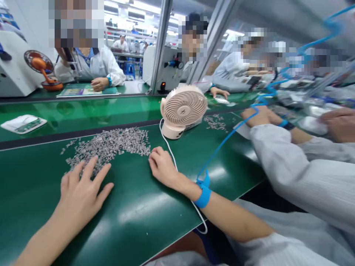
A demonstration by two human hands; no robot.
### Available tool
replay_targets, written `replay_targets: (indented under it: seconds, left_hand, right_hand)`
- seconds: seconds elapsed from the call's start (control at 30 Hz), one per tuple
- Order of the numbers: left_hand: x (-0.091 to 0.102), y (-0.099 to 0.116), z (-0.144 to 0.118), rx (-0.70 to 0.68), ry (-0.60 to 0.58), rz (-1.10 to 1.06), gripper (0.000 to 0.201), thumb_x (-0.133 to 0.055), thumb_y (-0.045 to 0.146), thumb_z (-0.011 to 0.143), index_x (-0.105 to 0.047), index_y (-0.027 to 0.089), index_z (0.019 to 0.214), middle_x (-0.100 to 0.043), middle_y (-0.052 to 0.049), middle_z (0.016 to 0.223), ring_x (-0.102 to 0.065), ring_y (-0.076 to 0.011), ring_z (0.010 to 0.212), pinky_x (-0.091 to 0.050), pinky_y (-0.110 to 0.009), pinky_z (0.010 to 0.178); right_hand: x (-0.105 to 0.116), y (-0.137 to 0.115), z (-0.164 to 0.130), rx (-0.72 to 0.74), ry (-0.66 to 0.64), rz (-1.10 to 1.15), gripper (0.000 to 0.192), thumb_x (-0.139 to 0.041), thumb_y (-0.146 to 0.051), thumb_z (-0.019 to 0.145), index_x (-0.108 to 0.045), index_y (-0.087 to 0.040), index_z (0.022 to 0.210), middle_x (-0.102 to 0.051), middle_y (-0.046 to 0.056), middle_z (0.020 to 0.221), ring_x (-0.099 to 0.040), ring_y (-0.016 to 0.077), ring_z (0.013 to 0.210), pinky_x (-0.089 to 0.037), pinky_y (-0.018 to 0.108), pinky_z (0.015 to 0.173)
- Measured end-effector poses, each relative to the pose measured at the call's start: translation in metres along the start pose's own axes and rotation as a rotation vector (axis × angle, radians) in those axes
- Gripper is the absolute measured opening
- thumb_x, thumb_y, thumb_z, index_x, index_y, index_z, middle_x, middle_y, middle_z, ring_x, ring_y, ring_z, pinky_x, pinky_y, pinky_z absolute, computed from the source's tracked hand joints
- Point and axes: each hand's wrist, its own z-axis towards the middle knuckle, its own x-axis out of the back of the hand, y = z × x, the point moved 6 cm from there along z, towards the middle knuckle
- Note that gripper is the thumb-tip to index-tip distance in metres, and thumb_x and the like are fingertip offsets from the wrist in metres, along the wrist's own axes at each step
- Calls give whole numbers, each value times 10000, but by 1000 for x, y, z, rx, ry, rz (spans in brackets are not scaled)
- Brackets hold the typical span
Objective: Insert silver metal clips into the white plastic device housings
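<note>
A wide pile of tiny silvery-grey parts (pixel 113 143) lies on the green mat (pixel 133 232); the pieces are too small to name. My left hand (pixel 81 188) is open, its fingers spread over the near left edge of the pile, fingertips at the parts. At the pile's right end, my right hand (pixel 163 168) rests on the mat with its fingers curled closed. Whatever those fingers hold, if anything, is hidden. Around my right wrist is a blue strap (pixel 203 195) with a coiled blue cord (pixel 222 144) running up to the right.
A cream desk fan (pixel 184 107) stands behind my right hand, its white cable (pixel 170 147) passing under that forearm. More small parts (pixel 215 122) lie right of it. A co-worker's sleeve (pixel 277 155) reaches in from the right. Beyond runs a green belt (pixel 111 111) carrying a white tray (pixel 23 123).
</note>
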Motion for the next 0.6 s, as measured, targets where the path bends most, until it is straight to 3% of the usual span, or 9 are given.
replay_targets:
  seconds: [0.07, 0.2, 0.3, 0.43, 0.53, 0.6]
  left_hand:
    - [-7, 9, -3, -83, 48, -24, 431, -388, 426, 856, -522, 268, 1234, -407, -128, 1362, -402, -404, 1185, -404, -564, 859]
    - [-18, 15, -7, -204, 141, -127, 418, -409, 420, 853, -525, 273, 1226, -486, -98, 1307, -510, -321, 1101, -446, -479, 864]
    - [-24, 13, -5, -204, 146, -308, 372, -432, 420, 841, -568, 276, 1155, -599, -60, 1164, -579, -256, 1016, -496, -388, 827]
    - [-37, 11, 13, 10, -37, -686, 344, -518, 522, 757, -657, 279, 958, -682, -7, 949, -653, -198, 806, -549, -251, 657]
    - [-46, 11, 28, 257, -127, -1008, 326, -581, 593, 657, -687, 337, 828, -703, 50, 828, -662, -229, 792, -564, -280, 649]
    - [-49, 11, 33, 335, -145, -1169, 256, -571, 605, 655, -676, 439, 820, -697, 116, 860, -649, -242, 878, -561, -315, 699]
  right_hand:
    - [-1, -17, -5, 98, 7, -35, 174, -391, -110, 854, -555, -136, 801, -544, 91, 871, -482, 178, 764, -395, 316, 704]
    - [-10, -57, -19, 467, -36, -139, 149, -384, -114, 838, -530, -145, 823, -509, 59, 783, -437, 180, 699, -360, 305, 621]
    - [-14, -70, -23, 619, -74, -183, 155, -373, -128, 838, -519, -132, 890, -501, 61, 816, -441, 179, 711, -351, 299, 579]
    - [-14, -69, -17, 628, -83, -170, 143, -400, -131, 820, -534, -104, 860, -508, 67, 794, -470, 187, 787, -379, 286, 597]
    - [-15, -65, -12, 597, -38, -100, 176, -388, -139, 828, -551, -103, 882, -547, 75, 828, -493, 178, 841, -415, 267, 641]
    - [-14, -62, -9, 561, 20, -34, 214, -356, -173, 857, -563, -123, 885, -572, 79, 870, -510, 160, 874, -433, 247, 667]
